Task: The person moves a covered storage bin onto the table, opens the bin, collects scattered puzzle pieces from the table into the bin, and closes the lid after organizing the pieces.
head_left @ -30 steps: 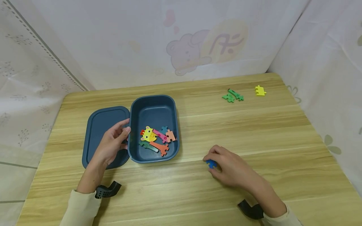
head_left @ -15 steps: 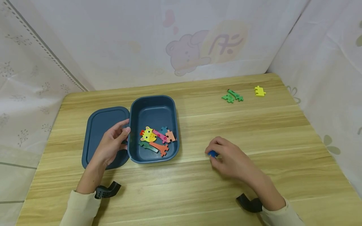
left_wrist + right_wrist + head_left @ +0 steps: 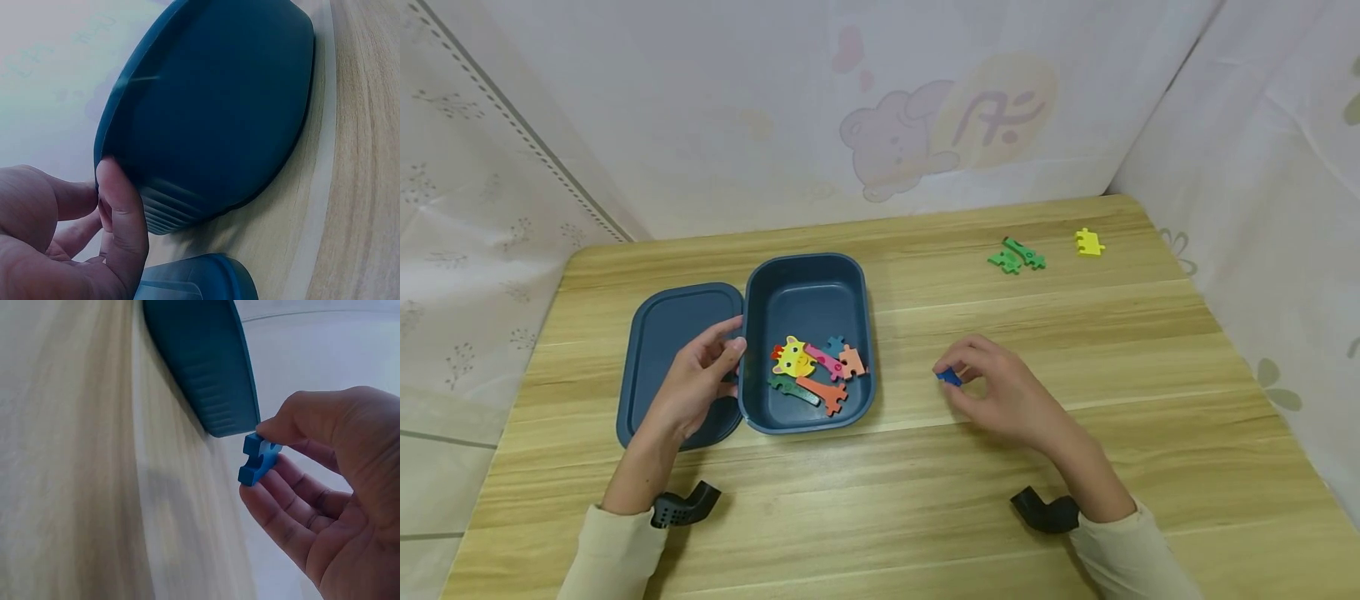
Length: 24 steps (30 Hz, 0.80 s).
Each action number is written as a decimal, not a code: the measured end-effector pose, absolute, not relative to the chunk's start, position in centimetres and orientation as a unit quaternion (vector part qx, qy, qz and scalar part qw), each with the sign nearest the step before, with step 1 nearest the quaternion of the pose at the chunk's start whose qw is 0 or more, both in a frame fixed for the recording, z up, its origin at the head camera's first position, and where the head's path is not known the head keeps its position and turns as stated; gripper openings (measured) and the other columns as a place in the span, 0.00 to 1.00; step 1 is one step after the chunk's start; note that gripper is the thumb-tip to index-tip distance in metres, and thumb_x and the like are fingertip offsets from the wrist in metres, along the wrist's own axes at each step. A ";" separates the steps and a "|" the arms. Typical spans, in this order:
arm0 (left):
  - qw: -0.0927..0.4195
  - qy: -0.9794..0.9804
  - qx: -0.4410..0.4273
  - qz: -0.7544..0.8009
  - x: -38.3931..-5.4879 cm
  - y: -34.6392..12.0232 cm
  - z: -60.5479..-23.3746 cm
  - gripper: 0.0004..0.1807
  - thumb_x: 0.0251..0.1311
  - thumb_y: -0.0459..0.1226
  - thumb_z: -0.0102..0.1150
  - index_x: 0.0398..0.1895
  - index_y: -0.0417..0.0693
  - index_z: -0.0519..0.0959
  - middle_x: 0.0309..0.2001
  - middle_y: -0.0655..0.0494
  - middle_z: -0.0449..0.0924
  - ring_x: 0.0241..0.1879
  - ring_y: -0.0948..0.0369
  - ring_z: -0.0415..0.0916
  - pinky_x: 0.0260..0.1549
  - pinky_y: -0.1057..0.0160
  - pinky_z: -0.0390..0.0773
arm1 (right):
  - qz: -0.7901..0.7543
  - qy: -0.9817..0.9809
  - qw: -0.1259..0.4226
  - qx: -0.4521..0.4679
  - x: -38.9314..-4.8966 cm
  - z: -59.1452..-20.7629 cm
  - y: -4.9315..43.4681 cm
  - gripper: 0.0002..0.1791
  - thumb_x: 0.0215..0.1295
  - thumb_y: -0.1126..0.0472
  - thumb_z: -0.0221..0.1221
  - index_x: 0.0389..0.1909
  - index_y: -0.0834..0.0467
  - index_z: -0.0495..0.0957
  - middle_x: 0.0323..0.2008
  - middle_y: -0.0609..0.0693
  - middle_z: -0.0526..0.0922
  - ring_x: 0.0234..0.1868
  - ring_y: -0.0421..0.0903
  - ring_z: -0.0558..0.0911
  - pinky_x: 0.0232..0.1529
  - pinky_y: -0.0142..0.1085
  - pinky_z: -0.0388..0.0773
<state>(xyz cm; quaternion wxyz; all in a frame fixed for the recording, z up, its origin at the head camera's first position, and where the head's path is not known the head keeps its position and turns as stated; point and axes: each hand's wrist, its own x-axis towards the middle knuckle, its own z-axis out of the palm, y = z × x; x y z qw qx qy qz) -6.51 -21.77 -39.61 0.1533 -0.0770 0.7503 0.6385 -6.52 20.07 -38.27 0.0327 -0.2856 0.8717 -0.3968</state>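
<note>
Right hand (image 3: 1009, 396), right of centre in head view, pinches blue puzzle piece (image 3: 949, 377) between fingers and thumb. Left hand (image 3: 696, 379), left of centre, pinches rim of dark-blue box (image 3: 805, 308); colourful pieces (image 3: 825, 362) lie inside, toward bottom. Lid (image 3: 673, 333) on desk (image 3: 850, 517), left. Green pieces (image 3: 1006, 261), yellow piece (image 3: 1087, 243) upper right.

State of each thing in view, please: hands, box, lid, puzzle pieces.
Box: open, upright on the table
Lid: off, lying beside the box
Giraffe-face piece: face up inside the box
Blue piece: lifted off the table
Right hand: pinching the blue piece
Left hand: holding the box's edge
Green pieces: lying on the table
Yellow piece: lying on the table
</note>
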 end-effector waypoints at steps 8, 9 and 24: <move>0.152 0.750 -0.076 0.639 -6.6 -21.8 -39.7 0.32 0.83 0.45 0.50 0.85 0.52 0.58 0.45 0.66 0.75 0.42 0.66 0.73 0.33 0.68 0.86 | -0.491 0.828 0.090 -0.253 -8.2 -38.4 19.5 0.10 0.68 0.71 0.68 0.48 0.61 0.84 0.48 0.50 0.85 0.48 0.44 0.85 0.49 0.34 0.89; 0.152 0.750 -0.076 0.639 -6.6 -21.8 -39.8 0.32 0.83 0.45 0.51 0.85 0.52 0.58 0.45 0.66 0.75 0.42 0.66 0.73 0.33 0.68 0.86 | -0.500 0.824 0.096 -0.249 -8.3 -38.4 19.4 0.10 0.69 0.70 0.67 0.49 0.61 0.84 0.48 0.50 0.85 0.48 0.44 0.85 0.49 0.34 0.89; 0.153 0.752 -0.079 0.637 -6.6 -21.8 -39.7 0.32 0.82 0.45 0.51 0.84 0.52 0.59 0.45 0.66 0.75 0.42 0.65 0.73 0.32 0.68 0.86 | -0.563 0.789 0.116 -0.219 -10.6 -37.7 17.7 0.13 0.72 0.68 0.65 0.55 0.65 0.82 0.53 0.54 0.83 0.53 0.44 0.84 0.55 0.32 0.87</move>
